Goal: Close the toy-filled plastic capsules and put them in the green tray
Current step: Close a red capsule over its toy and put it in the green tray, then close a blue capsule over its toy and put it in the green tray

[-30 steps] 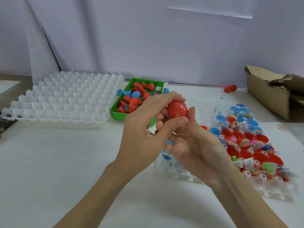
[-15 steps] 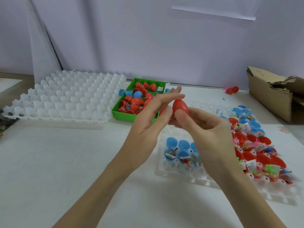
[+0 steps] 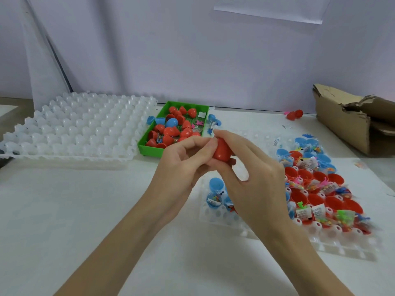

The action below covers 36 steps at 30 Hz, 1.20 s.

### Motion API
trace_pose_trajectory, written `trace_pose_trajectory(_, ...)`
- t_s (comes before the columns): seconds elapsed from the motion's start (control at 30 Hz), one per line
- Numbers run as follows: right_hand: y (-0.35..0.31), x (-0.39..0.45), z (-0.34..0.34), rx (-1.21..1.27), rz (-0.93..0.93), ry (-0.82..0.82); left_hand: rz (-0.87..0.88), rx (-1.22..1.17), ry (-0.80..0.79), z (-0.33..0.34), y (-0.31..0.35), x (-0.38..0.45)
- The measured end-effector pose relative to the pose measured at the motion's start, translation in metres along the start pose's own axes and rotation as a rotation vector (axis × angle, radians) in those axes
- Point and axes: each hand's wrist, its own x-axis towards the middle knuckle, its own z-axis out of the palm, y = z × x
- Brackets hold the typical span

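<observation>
Both hands, left [image 3: 181,165] and right [image 3: 254,174], pinch a red capsule [image 3: 222,151] above the table, near the green tray [image 3: 149,149].

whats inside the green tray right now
The green tray holds a loose pile of red capsules, one blue capsule and a white paper slip. The left hand covers its near right corner.
</observation>
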Motion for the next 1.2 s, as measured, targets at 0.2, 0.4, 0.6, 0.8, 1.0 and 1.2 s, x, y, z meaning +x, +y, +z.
trace_pose_trajectory(0.2, 0.003, 0.002, 0.0, -0.053, -0.057, 0.042, -0.057, -0.087, -0.016, -0.002, 0.0, 0.002)
trace_pose_trajectory(0.4, 0.006, 0.004, -0.004, 0.141, 0.174, -0.228, -0.256, -0.095, -0.057, -0.011, 0.003, 0.008)
trace_pose_trajectory(0.6, 0.039, 0.053, -0.042, 0.74, 0.78, -0.125, -0.211, -0.237, 0.148, -0.025, 0.007, 0.014)
trace_pose_trajectory(0.8, 0.129, 0.156, -0.123, 1.624, 0.998, 0.585, -0.198, -0.208, 0.164, -0.027, 0.006, 0.014)
trace_pose_trajectory(1.0, 0.164, 0.122, -0.108, 0.644, 1.032, -0.057, -0.186, -0.195, 0.153, -0.026, 0.009, 0.015)
trace_pose_trajectory(1.2, 0.174, 0.093, -0.087, -0.394, 0.422, -0.68, -0.2, -0.17, 0.137, -0.022, 0.01, 0.012)
